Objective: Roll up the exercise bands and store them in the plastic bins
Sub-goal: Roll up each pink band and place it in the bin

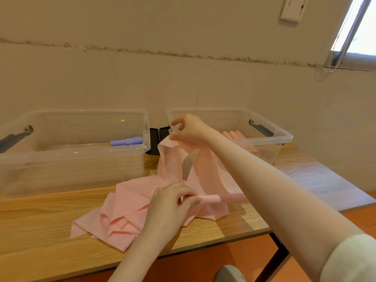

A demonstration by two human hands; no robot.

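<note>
A long pink exercise band [130, 210] lies crumpled on the wooden table [40, 231]. My left hand [173, 202] pinches a small rolled end of the pink band [211, 199] just above the table. My right hand [189, 129] is raised in front of the right clear bin [284, 137] and pinches the band's other end, so a strip hangs down between my hands. Rolled pink bands [234, 135] lie inside the right bin. A rolled purple band [126, 141] lies in the left clear bin [71, 157].
Both bins stand at the back of the table against the wall. Between them sits a small black object [156, 139]. The table's right edge and black leg [278, 255] are near my right arm. A shoe [230, 273] shows on the orange floor.
</note>
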